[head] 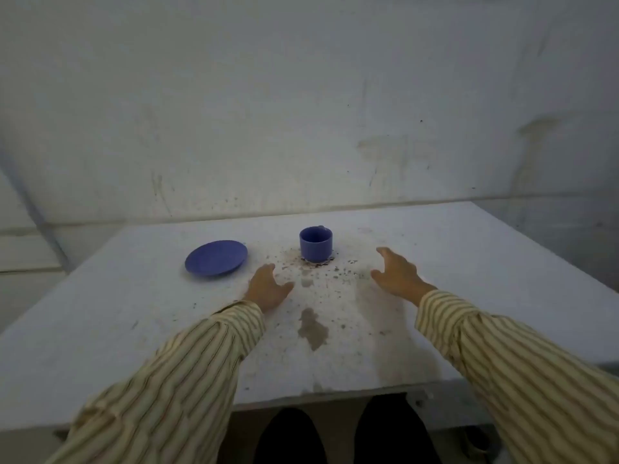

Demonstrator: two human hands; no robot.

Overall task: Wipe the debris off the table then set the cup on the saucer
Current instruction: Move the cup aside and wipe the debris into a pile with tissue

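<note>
Debris (313, 274), dark crumbs too small to name, lies on the white table (469, 262) around the blue cup (316, 244), whose handle is mostly hidden, right of the empty blue saucer (216, 257), while the left hand (268, 289) and right hand (397, 274) spread open, holding nothing.

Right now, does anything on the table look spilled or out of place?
Yes. Dark crumbs lie scattered around the blue cup, with a brownish stain nearer the table's front edge. The cup stands apart from its saucer.
</note>
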